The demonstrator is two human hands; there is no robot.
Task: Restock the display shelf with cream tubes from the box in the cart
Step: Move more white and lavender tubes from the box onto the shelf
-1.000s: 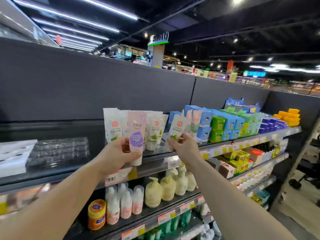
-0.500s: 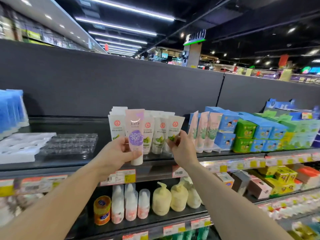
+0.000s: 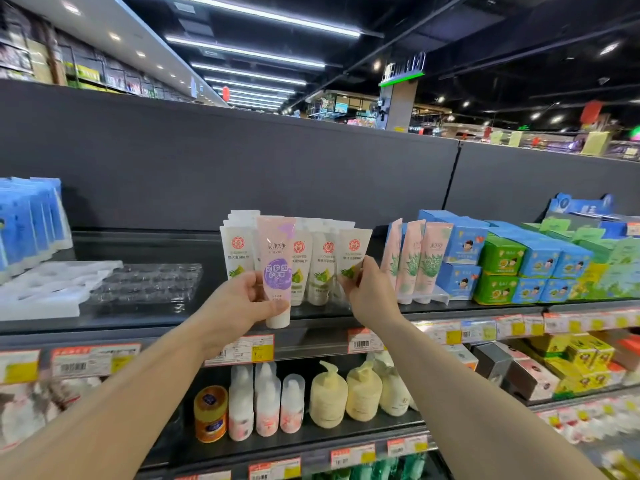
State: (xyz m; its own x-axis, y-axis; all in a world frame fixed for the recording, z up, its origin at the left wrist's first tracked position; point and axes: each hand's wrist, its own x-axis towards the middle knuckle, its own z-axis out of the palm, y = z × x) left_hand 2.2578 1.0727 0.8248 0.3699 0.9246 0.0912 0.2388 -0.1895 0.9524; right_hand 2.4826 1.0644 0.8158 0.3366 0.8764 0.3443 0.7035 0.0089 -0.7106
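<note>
My left hand [image 3: 242, 299] grips a pink cream tube with a purple label [image 3: 276, 268], cap down, held up in front of the top shelf [image 3: 145, 317]. Behind it stands a row of white cream tubes with red logos [image 3: 323, 268] on that shelf. My right hand [image 3: 367, 289] pinches the rightmost white tube [image 3: 353, 251] of that row near its lower part. To the right stand three pink aloe tubes [image 3: 415, 261]. The cart and box are out of view.
Empty clear and white plastic trays [image 3: 104, 285] lie on the top shelf at left, blue packs [image 3: 27, 223] beyond them. Blue and green boxes [image 3: 519, 268] fill the right. Bottles [image 3: 329, 396] and an orange jar [image 3: 210, 414] stand on the shelf below.
My right hand has brought the white tube leftward into line with the row of white tubes. My left hand keeps holding the pink tube. The view has panned left.
</note>
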